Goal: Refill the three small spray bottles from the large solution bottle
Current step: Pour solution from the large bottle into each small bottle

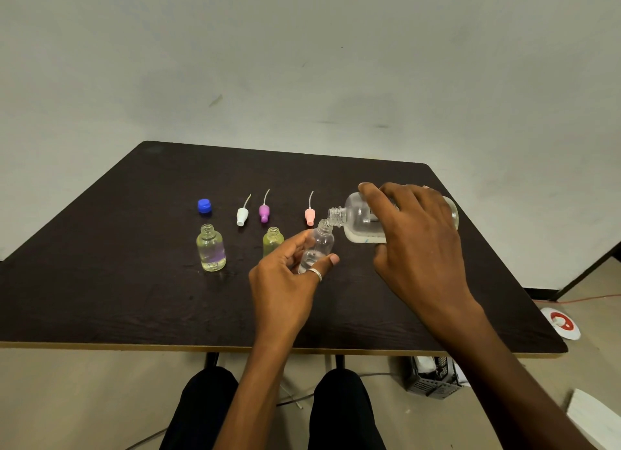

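My right hand (416, 234) grips the large clear solution bottle (361, 222), tipped on its side with its open neck against the mouth of a small clear bottle (319, 244). My left hand (289, 281) holds that small bottle tilted above the dark table (100, 288); a little liquid lies at its bottom. Two other small open bottles stand on the table: a clear filled one (211, 248) at the left and a yellowish one (273, 241) partly behind my left hand.
Behind the bottles lie a blue cap (204, 206) and three spray heads with tubes: white (242, 215), purple (264, 212) and pink (309, 215). A black crate (431, 377) and a red-and-white disc (561, 322) sit on the floor at the right.
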A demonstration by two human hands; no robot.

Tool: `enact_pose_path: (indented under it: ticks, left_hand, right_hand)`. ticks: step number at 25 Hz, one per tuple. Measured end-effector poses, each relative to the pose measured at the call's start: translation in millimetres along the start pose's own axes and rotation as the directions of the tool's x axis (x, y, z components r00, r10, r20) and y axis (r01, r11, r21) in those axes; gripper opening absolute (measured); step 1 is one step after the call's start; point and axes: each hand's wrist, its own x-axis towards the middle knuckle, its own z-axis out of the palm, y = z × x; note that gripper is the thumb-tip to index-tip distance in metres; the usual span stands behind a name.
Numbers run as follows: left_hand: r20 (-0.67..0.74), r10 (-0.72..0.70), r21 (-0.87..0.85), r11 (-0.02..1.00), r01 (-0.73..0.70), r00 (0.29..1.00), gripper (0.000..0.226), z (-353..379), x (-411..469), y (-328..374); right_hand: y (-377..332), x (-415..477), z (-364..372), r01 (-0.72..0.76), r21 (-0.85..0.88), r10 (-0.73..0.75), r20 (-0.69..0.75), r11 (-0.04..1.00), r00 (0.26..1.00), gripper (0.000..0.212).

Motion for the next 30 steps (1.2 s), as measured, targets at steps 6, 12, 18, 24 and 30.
enact_pose_path:
  ticks: [6, 12, 18, 24, 30]
  left_hand:
    - [0.001, 0.003, 0.011, 1.000, -0.003, 1.000, 0.050, 0.1, 0.0, -0.3]
    - [-0.003, 0.002, -0.002, 1.000, -0.002, 1.000, 0.049, -0.6, -1.7, 2.4]
    - [-0.006, 0.016, 0.009, 1.000, -0.016, 1.000, 0.049, -0.4, -1.8, 2.5]
    - [-0.007, 0.018, 0.033, 0.999, -0.017, 1.000, 0.050, -1.0, -2.1, 2.5]
    - [-0.005, 0.016, 0.059, 0.998, -0.016, 1.000, 0.051, -0.9, -0.8, 0.3]
  right_hand:
    - [-1.0, -1.3, 0.3, -0.001, 0.004, 0.001, 0.002, 1.000, 1.000, 0.081]
    - [-0.2, -0.9, 0.5, 0.010, -0.009, -0.010, 0.004, 1.000, 1.000, 0.080]
    - [-0.1, -0.9, -0.1, 0.010, -0.005, -0.010, 0.002, 1.000, 1.000, 0.080]
    - [-0.2, -1.3, 0.0, 0.008, -0.009, -0.008, 0.007, 1.000, 1.000, 0.081]
    - [-0.4, -1.4, 1.9, 0.012, -0.004, -0.012, -0.004, 1.000, 1.000, 0.082]
